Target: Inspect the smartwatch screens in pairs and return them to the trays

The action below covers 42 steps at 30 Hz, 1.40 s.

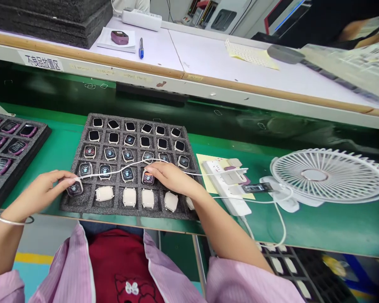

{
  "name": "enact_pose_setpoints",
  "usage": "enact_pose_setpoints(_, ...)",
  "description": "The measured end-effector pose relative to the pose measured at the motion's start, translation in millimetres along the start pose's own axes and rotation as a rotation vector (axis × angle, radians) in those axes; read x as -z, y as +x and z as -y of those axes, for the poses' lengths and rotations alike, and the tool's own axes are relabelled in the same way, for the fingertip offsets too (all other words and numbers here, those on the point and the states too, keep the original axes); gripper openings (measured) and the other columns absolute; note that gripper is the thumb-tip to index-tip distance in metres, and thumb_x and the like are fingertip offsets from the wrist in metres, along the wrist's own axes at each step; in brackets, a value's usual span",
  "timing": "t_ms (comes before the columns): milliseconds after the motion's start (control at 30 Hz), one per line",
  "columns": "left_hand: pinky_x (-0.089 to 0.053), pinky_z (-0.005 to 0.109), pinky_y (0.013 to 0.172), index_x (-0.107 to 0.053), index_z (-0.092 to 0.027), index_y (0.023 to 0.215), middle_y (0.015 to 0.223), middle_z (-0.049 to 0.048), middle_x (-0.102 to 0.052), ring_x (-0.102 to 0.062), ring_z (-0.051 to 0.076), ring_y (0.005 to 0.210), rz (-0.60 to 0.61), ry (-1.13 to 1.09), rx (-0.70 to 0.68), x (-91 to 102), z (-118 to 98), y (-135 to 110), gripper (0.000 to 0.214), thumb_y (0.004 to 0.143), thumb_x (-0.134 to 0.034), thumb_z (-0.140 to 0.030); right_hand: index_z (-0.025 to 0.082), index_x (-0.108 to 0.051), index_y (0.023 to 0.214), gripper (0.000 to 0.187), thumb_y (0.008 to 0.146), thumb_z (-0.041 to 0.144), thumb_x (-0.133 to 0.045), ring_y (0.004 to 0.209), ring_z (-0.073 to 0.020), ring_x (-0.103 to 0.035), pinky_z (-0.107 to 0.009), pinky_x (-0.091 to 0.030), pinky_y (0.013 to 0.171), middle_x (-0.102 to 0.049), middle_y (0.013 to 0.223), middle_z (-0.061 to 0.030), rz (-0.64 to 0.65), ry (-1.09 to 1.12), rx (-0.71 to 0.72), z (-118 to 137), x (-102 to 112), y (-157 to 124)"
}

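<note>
- While a white cable (109,174) crosses the rows, a left hand (47,191) pinches one smartwatch (75,189) over the foam tray's (87,203) near corner, lower left of the frame.
- At frame centre, a right hand (169,174) lays its fingers on a second smartwatch (148,178) in its pocket; whether they grip, this onlooker cannot tell.
- Good handling, by appearances, means holding cases by their edges and keeping cable slack, so nothing drags across neighbouring screens.
- By count: 18 face-up watches (130,126) in the three far rows, three more in the fourth beside the right hand's; five face-down watches (129,197) nearest; the forearm hides others, if any.
- Right of frame: one power strip (236,207), one fan (315,174).
</note>
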<state>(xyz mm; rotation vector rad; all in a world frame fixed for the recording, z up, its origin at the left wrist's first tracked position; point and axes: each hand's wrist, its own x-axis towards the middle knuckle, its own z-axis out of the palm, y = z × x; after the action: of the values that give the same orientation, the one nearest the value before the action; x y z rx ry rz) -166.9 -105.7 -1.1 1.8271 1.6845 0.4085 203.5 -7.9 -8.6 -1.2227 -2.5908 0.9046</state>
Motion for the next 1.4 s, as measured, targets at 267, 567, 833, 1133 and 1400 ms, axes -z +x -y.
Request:
enact_pose_setpoints(267,-0.044,0.037,0.092,-0.075,-0.030,0.095,0.080,0.0021,-0.073,-0.061,0.023,0.082,0.124,0.212,-0.110,-7.5,-7.2,-0.3,0.053,0.095,-0.034,-0.064,0.020,-0.070,0.093,0.041,0.104,0.032,-0.033,0.099,-0.0283,-0.069,-0.042,-0.051,0.092,-0.075,0.102,-0.0120,0.007,-0.093,-0.008,-3.0,-2.9,3.3)
enact_pose_setpoints(567,-0.031,0.042,0.098,-0.072,-0.026,0.095,0.090,0.0026,-0.075,-0.057,0.023,0.087,0.252,0.267,-0.030,-4.6,-17.7,1.2,0.050,0.097,-0.031,-0.054,0.020,-0.073,0.101,0.028,0.095,0.029,-0.048,0.099,-0.0311,-0.070,-0.045,-0.054,0.090,-0.075,0.105,-0.0124,-0.207,-0.052,-0.079,-17.2,-1.4,-2.8)
enact_pose_setpoints(833,-0.033,0.041,0.097,-0.073,-0.029,0.095,0.093,0.0021,-0.076,-0.059,0.023,0.084,0.167,0.275,-0.093,-9.3,-5.0,5.2,0.052,0.095,-0.032,-0.062,0.023,-0.074,0.097,0.026,0.097,0.039,-0.053,0.085,-0.0260,-0.069,-0.041,-0.056,0.079,-0.072,0.090,-0.0090,-0.337,-0.069,-0.123,-32.4,15.0,-108.8)
enact_pose_setpoints(1133,-0.033,0.042,0.095,-0.072,-0.026,0.103,0.102,0.0045,-0.076,-0.060,0.026,0.094,0.247,0.339,-0.040,-2.5,-15.5,10.5,0.053,0.097,-0.030,-0.058,0.021,-0.067,0.106,0.030,0.101,0.040,-0.045,0.072,-0.0229,-0.068,-0.035,-0.056,0.066,-0.068,0.084,-0.0080,-0.481,-0.224,-0.235,-26.8,-31.2,-143.1)
enact_pose_setpoints(1400,-0.026,0.049,0.109,-0.071,-0.026,0.094,0.093,0.0020,-0.075,-0.061,0.023,0.091,0.292,0.334,-0.011,-3.9,-22.5,9.6,0.045,0.096,-0.033,-0.052,0.018,-0.063,0.102,0.045,0.096,0.058,-0.042,0.088,-0.0347,-0.069,-0.049,-0.056,0.077,-0.070,0.094,-0.0169,-0.438,-0.331,-0.199,-50.3,-37.7,-143.8)
